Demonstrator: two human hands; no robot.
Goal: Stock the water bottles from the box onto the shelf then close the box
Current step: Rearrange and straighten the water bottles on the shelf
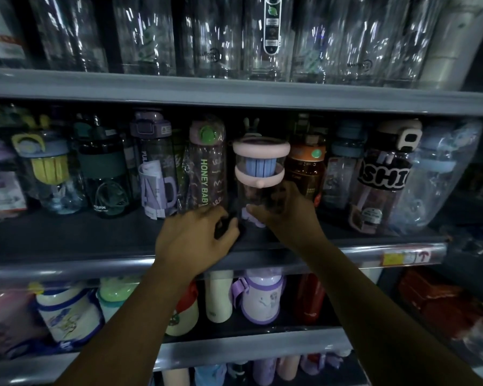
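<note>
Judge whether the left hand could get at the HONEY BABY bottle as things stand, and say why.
Probably yes. The left hand is just in front of the HONEY BABY bottle, with nothing between them; the right hand grips the pink-lidded bottle beside it.

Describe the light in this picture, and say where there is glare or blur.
Head view: dim overall. Head view: streaky glare and blur on the top bottles. Head view: the wide lens bows the shelf edge. Head view: the pink-lidded bottle looks fairly sharp.
</note>
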